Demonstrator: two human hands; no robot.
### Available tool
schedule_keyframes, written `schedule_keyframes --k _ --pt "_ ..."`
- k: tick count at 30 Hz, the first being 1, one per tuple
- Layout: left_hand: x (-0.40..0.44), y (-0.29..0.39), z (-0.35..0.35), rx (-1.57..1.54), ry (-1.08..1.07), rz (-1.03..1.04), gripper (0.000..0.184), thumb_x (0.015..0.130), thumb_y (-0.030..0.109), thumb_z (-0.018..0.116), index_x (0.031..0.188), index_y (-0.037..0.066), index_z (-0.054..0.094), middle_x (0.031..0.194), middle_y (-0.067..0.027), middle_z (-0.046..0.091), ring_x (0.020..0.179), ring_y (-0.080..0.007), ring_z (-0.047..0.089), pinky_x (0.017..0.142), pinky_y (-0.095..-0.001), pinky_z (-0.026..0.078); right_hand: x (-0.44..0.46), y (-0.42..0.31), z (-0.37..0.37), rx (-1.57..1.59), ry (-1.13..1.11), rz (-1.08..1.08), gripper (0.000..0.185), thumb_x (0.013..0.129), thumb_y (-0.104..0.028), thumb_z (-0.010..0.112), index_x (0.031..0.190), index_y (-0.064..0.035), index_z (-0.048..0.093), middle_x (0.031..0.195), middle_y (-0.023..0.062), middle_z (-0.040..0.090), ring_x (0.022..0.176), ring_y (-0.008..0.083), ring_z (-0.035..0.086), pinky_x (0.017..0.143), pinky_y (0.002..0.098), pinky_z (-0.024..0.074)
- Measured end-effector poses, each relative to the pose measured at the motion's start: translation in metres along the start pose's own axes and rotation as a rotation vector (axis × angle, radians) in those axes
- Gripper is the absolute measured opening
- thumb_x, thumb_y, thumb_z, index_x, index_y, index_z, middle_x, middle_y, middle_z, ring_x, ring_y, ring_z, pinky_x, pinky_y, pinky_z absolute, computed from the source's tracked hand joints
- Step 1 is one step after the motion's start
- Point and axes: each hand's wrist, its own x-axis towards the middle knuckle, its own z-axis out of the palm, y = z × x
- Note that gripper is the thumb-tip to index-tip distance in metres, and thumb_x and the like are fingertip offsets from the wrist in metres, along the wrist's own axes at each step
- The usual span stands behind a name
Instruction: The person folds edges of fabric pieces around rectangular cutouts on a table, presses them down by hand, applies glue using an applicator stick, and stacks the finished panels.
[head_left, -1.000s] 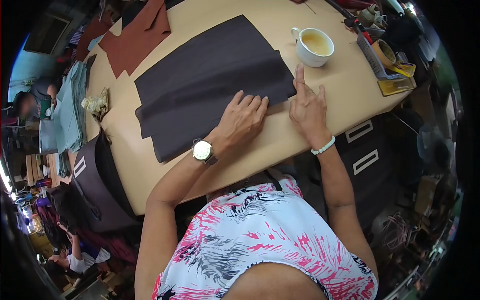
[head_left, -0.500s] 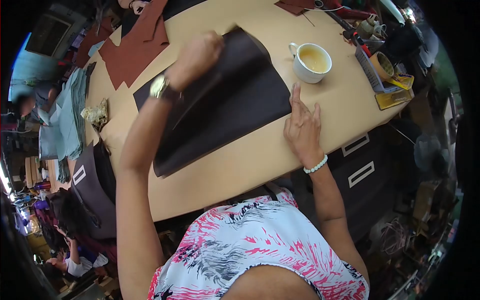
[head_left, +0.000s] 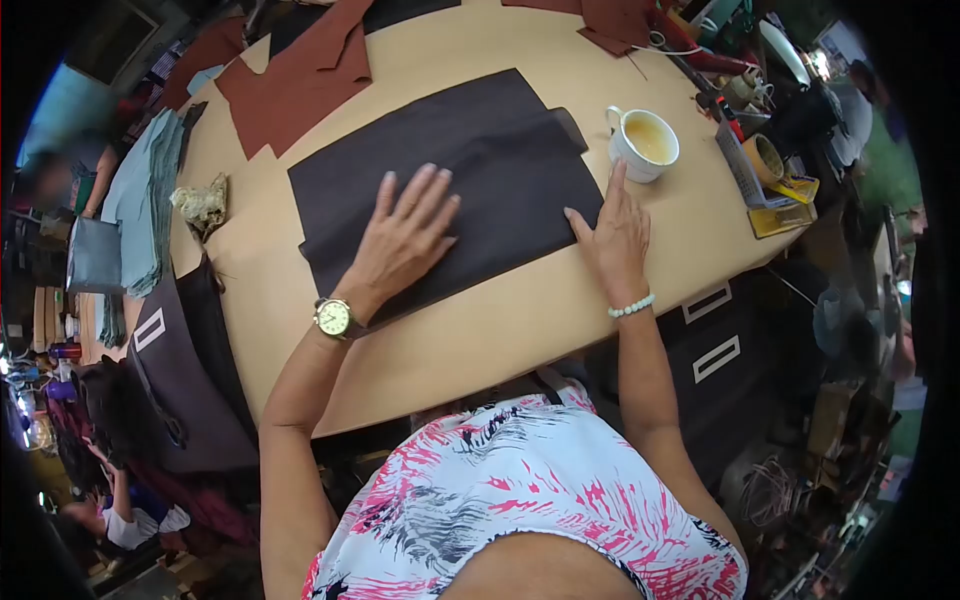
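Note:
A dark brown, nearly black sheet of material, whether cloth or leather I cannot tell, lies in overlapping layers with uneven edges. My left hand rests on its left part, palm down and fingers spread, a watch on the wrist. Beside the sheet's right edge, my right hand lies with its thumb out towards the corner and its forefinger pointing at a white cup. The fingertip overlaps the cup in view; touch is unclear. A yellowish substance fills part of the cup.
On the tabletop, reddish-brown pieces lie at the far left and a crumpled pale lump at the left edge. Stacked grey-green sheets stand beyond it. A basket with tape and tools sits at the right edge.
My left hand has come down from the sheet's far edge onto its surface, fingers now spread. The raised layer now lies flat. My right hand stays by the right edge, its thumb further out.

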Motion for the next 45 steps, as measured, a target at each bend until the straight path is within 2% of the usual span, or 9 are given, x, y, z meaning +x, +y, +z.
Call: schedule_keyframes --k 7,15,20,28,33,35,37,41,45 --pt "0.008 -0.058 0.023 -0.279 -0.204 -0.523 0.069 0.083 0.052 0.054 0.129 0.001 0.044 0.134 -0.0192 0.041 0.126 -0.0353 0.036 0.103 -0.0483 0.029 -0.009 -0.014 -0.006 0.244 -0.137 0.229 0.084 0.073 -0.010 0.069 0.140 0.0026 0.019 0.092 0.0156 0.057 0.086 0.0291 0.056 0.079 0.0370 0.0422" --pt "0.005 -0.035 0.012 -0.441 0.044 -0.259 0.074 0.068 0.043 0.074 0.124 0.002 0.049 0.130 -0.0179 0.046 0.116 -0.0329 0.047 0.098 -0.0406 0.037 -0.028 -0.007 -0.019 0.850 -0.021 0.326 0.083 0.073 0.005 0.063 0.141 0.0003 0.016 0.093 0.0141 0.056 0.090 0.0251 0.059 0.080 0.0334 0.0474" --pt "0.007 -0.001 0.014 -0.421 0.142 0.057 0.051 0.070 0.032 0.071 0.108 0.001 0.057 0.110 -0.0145 0.055 0.106 -0.0285 0.052 0.090 -0.0388 0.041 -0.033 0.006 -0.011 0.895 -0.051 0.305 0.084 0.074 0.013 0.058 0.143 -0.0029 0.012 0.109 0.0168 0.051 0.103 0.0217 0.054 0.092 0.0306 0.0430" --pt "0.027 0.018 0.031 -0.454 -0.181 -0.027 0.011 0.076 0.007 0.055 0.081 -0.003 0.058 0.086 -0.0175 0.059 0.075 -0.0368 0.060 0.068 -0.0441 0.049 -0.034 0.008 -0.009 0.779 -0.046 0.288 0.084 0.073 0.010 0.061 0.142 -0.0020 0.015 0.114 0.0199 0.050 0.106 0.0226 0.052 0.093 0.0313 0.0411" --pt "0.061 -0.016 -0.003 -0.436 -0.296 -0.168 0.015 0.069 0.004 0.055 0.082 -0.002 0.058 0.081 -0.0195 0.061 0.077 -0.0359 0.060 0.069 -0.0435 0.049 -0.036 0.002 -0.014 0.771 -0.001 0.281 0.081 0.073 0.010 0.060 0.142 -0.0025 0.018 0.095 0.0119 0.049 0.090 0.0194 0.051 0.085 0.0273 0.0415" --pt "0.077 -0.048 0.000 -0.470 0.000 -0.194 0.027 0.068 0.005 0.054 0.093 0.001 0.061 0.080 -0.0210 0.062 0.078 -0.0374 0.060 0.072 -0.0432 0.048 -0.037 0.001 -0.013 0.776 0.016 0.280 0.080 0.073 0.010 0.059 0.142 -0.0026 0.019 0.088 0.0086 0.046 0.084 0.0181 0.050 0.082 0.0265 0.0413" --pt "0.100 -0.077 -0.006 -0.403 -0.154 -0.323 0.031 0.067 0.005 0.052 0.097 -0.001 0.061 0.084 -0.0230 0.063 0.081 -0.0372 0.061 0.073 -0.0430 0.048 -0.038 0.001 -0.011 0.786 0.045 0.272 0.080 0.074 0.010 0.059 0.142 -0.0026 0.020 0.082 0.0059 0.042 0.079 0.0172 0.047 0.078 0.0260 0.0409" --pt "0.123 -0.117 0.047 -0.332 -0.240 -0.362 0.037 0.064 0.007 0.053 0.100 0.000 0.062 0.086 -0.0241 0.063 0.081 -0.0365 0.062 0.075 -0.0428 0.048 -0.038 0.004 -0.012 0.822 -0.003 0.279 0.077 0.076 0.006 0.057 0.141 -0.0003 0.017 0.103 0.0184 0.057 0.094 0.0259 0.058 0.086 0.0346 0.0438" --pt "0.116 -0.104 0.065 -0.248 -0.151 -0.391 0.037 0.069 0.010 0.059 0.105 0.004 0.060 0.104 -0.0181 0.060 0.095 -0.0342 0.058 0.080 -0.0417 0.047 -0.036 0.000 -0.017 0.854 -0.015 0.297 0.077 0.077 0.005 0.057 0.142 -0.0001 0.016 0.101 0.0191 0.057 0.094 0.0265 0.058 0.087 0.0351 0.0437"
